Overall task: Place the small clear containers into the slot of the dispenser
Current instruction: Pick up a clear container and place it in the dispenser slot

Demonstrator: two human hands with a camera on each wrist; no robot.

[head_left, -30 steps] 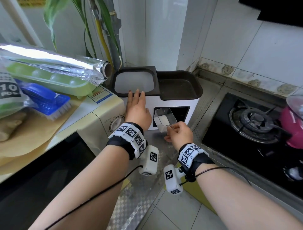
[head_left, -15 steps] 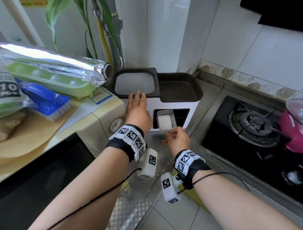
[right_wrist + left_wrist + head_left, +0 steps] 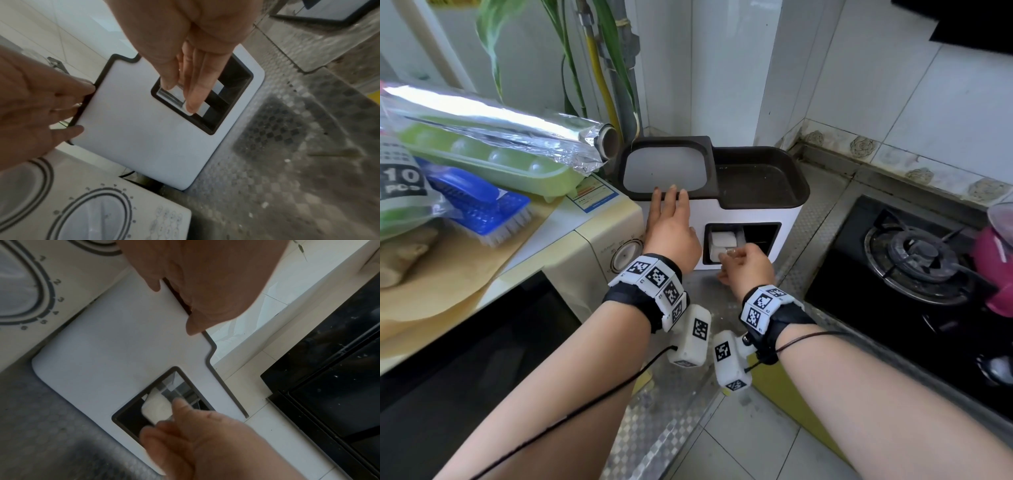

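A white dispenser [image 3: 753,212] with a dark brown top stands on the metal counter, and its dark front slot [image 3: 762,236] faces me. A small clear container [image 3: 722,240] with white contents sits in the left part of that slot. My right hand [image 3: 729,255] pinches its front edge between thumb and fingers. The right wrist view shows those fingers [image 3: 192,100] lying on the container [image 3: 174,95]. My left hand [image 3: 669,195] rests flat on the dispenser's front, fingers straight over the top rim. The slot's right part looks dark and empty.
A cream appliance with a dial [image 3: 621,255] stands against the dispenser's left side. On top of it lie a foil roll [image 3: 500,126], a green tray [image 3: 493,161] and a blue brush [image 3: 482,212]. A black gas stove [image 3: 914,253] and a pink pot [image 3: 993,274] are on the right.
My right hand has carried the clear container from in front of the dispenser up and into the left part of the slot. The left hand has stayed on the dispenser.
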